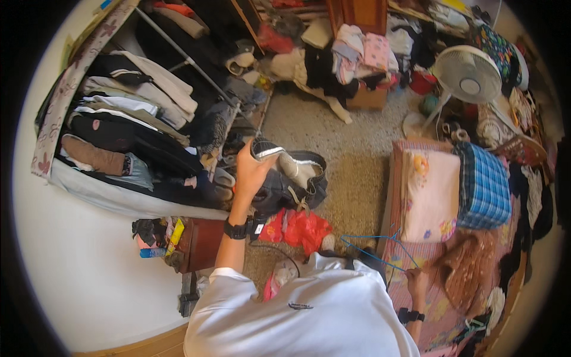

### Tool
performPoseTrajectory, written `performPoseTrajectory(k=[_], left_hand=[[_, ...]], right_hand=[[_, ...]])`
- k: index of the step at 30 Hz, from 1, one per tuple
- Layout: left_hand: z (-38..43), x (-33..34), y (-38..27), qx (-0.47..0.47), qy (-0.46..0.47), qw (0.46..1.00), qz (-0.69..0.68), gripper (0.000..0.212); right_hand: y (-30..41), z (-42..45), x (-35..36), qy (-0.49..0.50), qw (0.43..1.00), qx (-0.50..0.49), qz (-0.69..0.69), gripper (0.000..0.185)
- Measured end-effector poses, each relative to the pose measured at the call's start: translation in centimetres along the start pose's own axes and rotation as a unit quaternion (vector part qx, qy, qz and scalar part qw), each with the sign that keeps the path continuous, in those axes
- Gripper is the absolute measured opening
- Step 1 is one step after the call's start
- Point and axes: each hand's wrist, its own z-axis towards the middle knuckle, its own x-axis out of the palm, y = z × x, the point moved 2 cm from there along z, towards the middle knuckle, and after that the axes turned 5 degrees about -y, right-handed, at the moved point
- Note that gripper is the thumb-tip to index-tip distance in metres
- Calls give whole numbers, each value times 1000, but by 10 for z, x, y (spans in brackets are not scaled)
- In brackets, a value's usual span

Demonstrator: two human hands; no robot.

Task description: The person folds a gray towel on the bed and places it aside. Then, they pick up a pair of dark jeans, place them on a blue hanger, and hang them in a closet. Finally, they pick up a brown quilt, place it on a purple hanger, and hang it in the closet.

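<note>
My left hand (252,168) grips the waistband of dark trousers (272,189) with a pale lining and a drawstring; they hang open below and beside the fingers. At lower right, my right hand (415,273) holds a blue hanger (368,236) by one corner, over the bed's edge. A brown spotted garment (468,272) lies on the bed just right of that hand. Below the trousers, on the floor, are red plastic bags (305,227).
Hung clothes (129,116) fill the wardrobe rack at left. A red-brown cabinet (203,243) stands below it. Folded pink bedding (430,196) and blue checked bedding (484,187) lie on the bed at right. A standing fan (468,73) and piled clothes (352,53) are farther off.
</note>
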Motion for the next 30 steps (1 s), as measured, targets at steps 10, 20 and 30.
performPoseTrajectory(k=[10, 20, 30], left_hand=[[4, 96, -80, -83, -8, 984, -155, 41], [-100, 115, -73, -243, -120, 902, -336, 51], [-154, 70, -42, -334, -169, 911, -173, 29]], right_hand=[[93, 144, -200, -179, 942, -188, 213, 8], [70, 214, -182, -95, 917, -300, 245, 8], [138, 262, -177, -24, 852, -467, 236, 10]])
